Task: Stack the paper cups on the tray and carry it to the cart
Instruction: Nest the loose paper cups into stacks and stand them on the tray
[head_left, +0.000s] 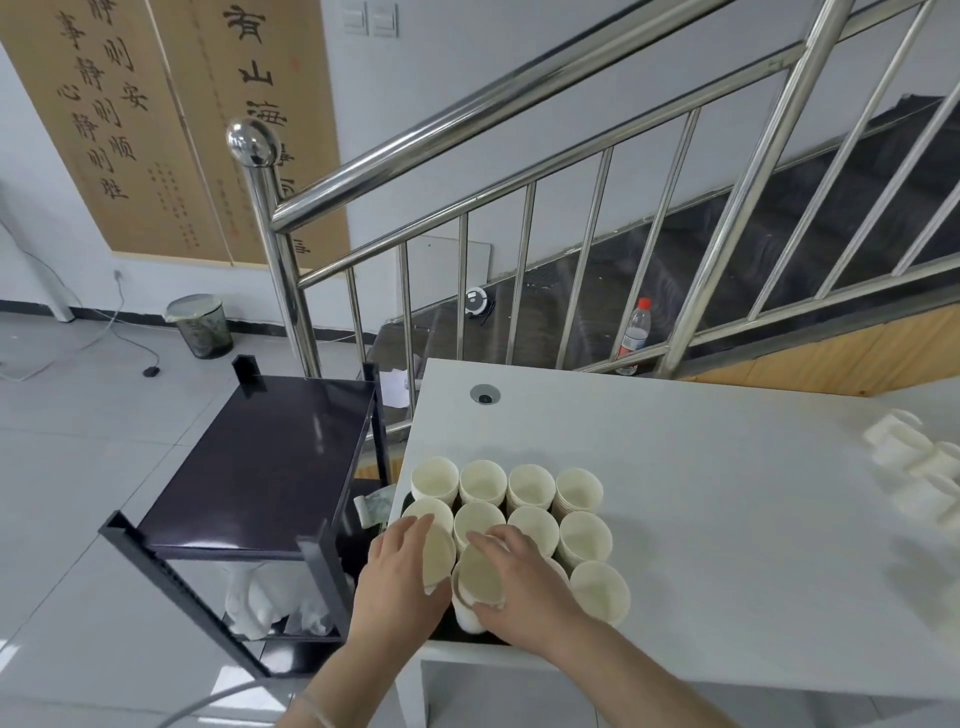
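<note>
Several white paper cups (530, 486) stand in rows on a dark tray (447, 626) at the near left corner of the white table (727, 493). My left hand (400, 577) grips one tilted cup (436, 553) by its side. Beside it, my right hand (524, 582) holds another cup (480, 579) over the tray's near row. The two held cups sit close together, rims facing up toward me. The black cart (260, 467) stands just left of the table, its top shelf bare.
More white cups (919, 467) lie on their sides at the table's right edge. A steel stair railing (467, 156) runs behind the table, with a water bottle (635, 332) on the stairs. A bin (200, 325) and cables sit on the tiled floor to the left.
</note>
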